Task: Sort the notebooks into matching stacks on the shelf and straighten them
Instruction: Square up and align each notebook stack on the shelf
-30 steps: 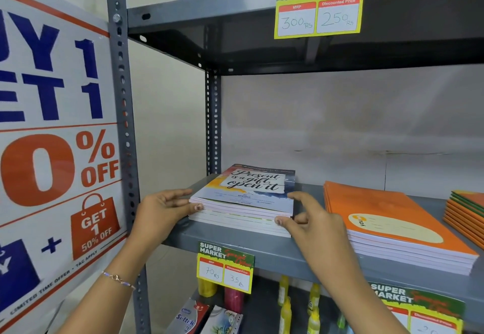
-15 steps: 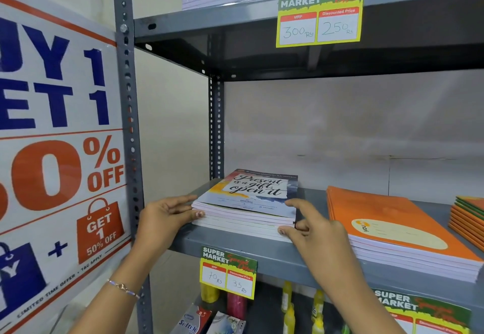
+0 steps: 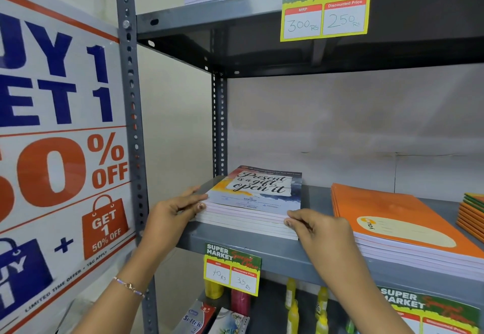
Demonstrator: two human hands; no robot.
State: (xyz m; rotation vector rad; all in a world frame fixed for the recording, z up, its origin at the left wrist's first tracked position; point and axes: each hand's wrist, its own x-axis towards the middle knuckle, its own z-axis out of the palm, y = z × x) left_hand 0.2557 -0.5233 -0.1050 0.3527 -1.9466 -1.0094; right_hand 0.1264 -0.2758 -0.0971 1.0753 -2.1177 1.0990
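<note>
A stack of notebooks with a "Present is a gift, open it" cover (image 3: 258,192) lies at the left end of the grey metal shelf (image 3: 243,244). My left hand (image 3: 172,210) presses flat against the stack's left front corner. My right hand (image 3: 317,231) has its fingers curled against the stack's right front corner. The stack's edges look nearly flush. To its right lies a stack of orange notebooks (image 3: 387,218), and a third orange and green stack (image 3: 471,213) is cut off at the right edge.
A perforated grey upright (image 3: 131,134) stands left of the shelf beside a large sale poster (image 3: 57,150). An upper shelf (image 3: 262,17) holds wrapped notebooks. Price tags (image 3: 231,268) hang on the shelf fronts. Bottles and packets (image 3: 292,305) fill the shelf below.
My right hand has curled its fingers and settled on the stack's right front corner. The left hand stays pressed on the left corner. The stack's layers look more even.
</note>
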